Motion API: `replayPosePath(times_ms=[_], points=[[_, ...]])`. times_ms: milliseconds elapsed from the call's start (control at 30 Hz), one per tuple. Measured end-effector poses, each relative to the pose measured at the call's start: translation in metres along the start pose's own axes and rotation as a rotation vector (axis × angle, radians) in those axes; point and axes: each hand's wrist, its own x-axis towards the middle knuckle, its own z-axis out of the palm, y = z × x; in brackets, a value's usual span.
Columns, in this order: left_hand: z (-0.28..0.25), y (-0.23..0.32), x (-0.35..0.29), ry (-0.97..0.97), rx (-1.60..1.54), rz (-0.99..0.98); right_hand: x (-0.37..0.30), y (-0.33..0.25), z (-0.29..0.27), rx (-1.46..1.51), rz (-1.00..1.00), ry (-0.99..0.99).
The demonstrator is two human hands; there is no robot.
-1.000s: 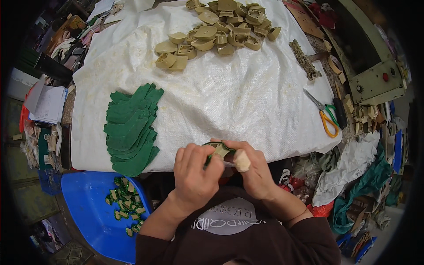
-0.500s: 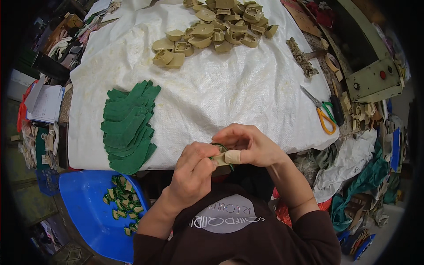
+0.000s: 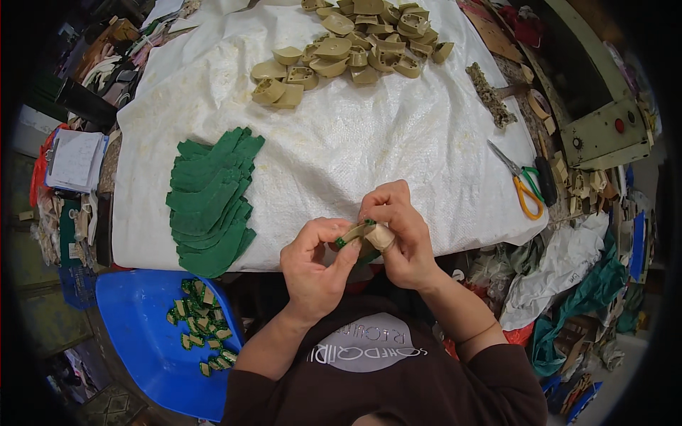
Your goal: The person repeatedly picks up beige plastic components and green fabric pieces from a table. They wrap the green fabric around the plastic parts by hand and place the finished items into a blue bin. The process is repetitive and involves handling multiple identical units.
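A person's left grip point(image 3: 312, 273) and right grip point(image 3: 401, 245) pinch a green-edged beige piece point(image 3: 354, 232) between them, near a white-covered surface's point(image 3: 312, 156) edge; green cutouts point(image 3: 211, 202) lie left of the grips, beige parts point(image 3: 332, 48) beyond, scissors point(image 3: 527, 197) to their right.

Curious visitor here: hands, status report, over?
Left hand, right hand: both on tan, green-edged piece. Green cutouts at left. Scissors at right, clear of hands.

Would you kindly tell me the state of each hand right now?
Left hand: closed, holding one end of the green-edged piece.
Right hand: closed, pinching the same piece.
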Motion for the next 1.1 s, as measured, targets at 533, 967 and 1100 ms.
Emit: replayPosePath(times_ms=[533,967,1100], points=[[-0.01,0.008,0.011,-0.109,0.471,0.472,-0.002,0.002,-0.02,0.607,0.169,0.009],[-0.025,-0.002,0.007,-0.393,-0.188,-0.204,0.008,-0.006,-0.022,0.077,-0.222,-0.106],[-0.008,0.007,0.003,-0.322,-0.291,-0.352,-0.009,-0.002,-0.005,0.173,-0.117,-0.096]])
